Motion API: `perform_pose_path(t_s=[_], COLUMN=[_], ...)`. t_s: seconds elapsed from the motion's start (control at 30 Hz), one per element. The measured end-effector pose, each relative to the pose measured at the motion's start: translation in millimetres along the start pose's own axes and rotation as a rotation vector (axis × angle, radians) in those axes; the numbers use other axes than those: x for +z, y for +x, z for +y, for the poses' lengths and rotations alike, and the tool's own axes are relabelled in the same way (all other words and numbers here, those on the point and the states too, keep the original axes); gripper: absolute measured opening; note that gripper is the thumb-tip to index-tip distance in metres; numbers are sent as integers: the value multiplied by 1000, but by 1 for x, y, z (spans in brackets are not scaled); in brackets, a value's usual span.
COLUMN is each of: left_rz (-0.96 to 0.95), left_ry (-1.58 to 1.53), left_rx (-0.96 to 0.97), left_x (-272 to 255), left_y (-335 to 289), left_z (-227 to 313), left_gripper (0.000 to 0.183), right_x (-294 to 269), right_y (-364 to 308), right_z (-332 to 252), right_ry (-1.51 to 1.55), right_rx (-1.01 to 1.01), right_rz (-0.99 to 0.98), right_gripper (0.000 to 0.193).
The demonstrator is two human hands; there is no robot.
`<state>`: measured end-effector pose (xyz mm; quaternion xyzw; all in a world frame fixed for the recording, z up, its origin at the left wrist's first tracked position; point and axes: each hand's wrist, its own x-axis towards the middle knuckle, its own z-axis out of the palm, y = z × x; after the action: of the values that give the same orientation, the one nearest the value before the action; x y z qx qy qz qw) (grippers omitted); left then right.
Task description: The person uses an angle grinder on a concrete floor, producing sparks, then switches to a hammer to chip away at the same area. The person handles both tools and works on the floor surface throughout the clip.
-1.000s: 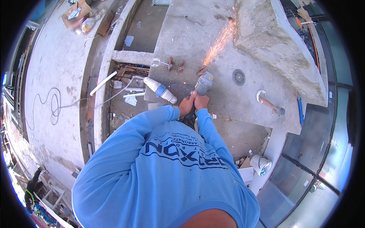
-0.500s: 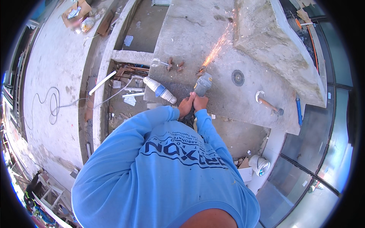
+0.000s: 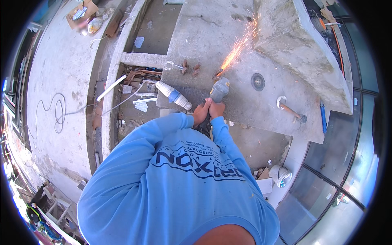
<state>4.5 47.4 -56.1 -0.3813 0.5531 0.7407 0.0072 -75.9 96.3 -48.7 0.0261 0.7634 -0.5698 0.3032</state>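
Both hands are closed around the body of an angle grinder (image 3: 221,90) held low over a concrete slab (image 3: 241,110). My left hand (image 3: 200,113) wraps its rear end, and my right hand (image 3: 216,109) grips right beside it. At the grinder's front lies a small rusty metal piece (image 3: 218,74); the exact contact is too small to make out. Orange sparks (image 3: 234,52) stream from there toward the far right. Two more rusty pieces, one (image 3: 185,67) beside the other (image 3: 196,69), lie left of the sparks. To the right rests a loose round disc (image 3: 257,81).
A white wrapped roll (image 3: 173,95) with a blue band lies left of my hands. A hammer (image 3: 292,111) and a blue tool (image 3: 323,118) lie right. A raised concrete block (image 3: 302,53) stands far right, a bucket (image 3: 280,176) near right. A grey cable (image 3: 79,109) trails left.
The spark stream looks fuller and spreads wider at its far end. The view has shifted slightly, while both hands keep the same hold on the grinder.
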Motion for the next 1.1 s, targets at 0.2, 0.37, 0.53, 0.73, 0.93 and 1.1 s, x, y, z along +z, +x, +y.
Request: perform_pose_path(t_s=[0.2, 0.37, 0.53, 0.73, 0.93, 1.1], left_rz=[-122, -94, -103, -96, -124, -210], left_ry=[-98, -142, -144, -166, -179, -159], left_rx=[-79, -82, -110, -127, -184, -138], left_x=[0, 2, 0, 0, -6, 0], left_y=[5, 9, -3, -6, -19, -23], left_z=[8, 1, 15, 10, 24, 40], left_gripper=[84, 82, 78, 78, 80, 81], right_x=[-3, -1, 0, -1, 5, -9], right_y=[13, 4, -4, 0, -14, -2], right_z=[5, -9, -15, -3, -14, -3], right_ry=[-67, -37, -38, -21, -33, -24], right_rx=[-54, -4, -38, -4, -47, 2], right_rz=[46, 24, 37, 8, 66, 107], right_gripper=[21, 25, 28, 29, 22, 32])
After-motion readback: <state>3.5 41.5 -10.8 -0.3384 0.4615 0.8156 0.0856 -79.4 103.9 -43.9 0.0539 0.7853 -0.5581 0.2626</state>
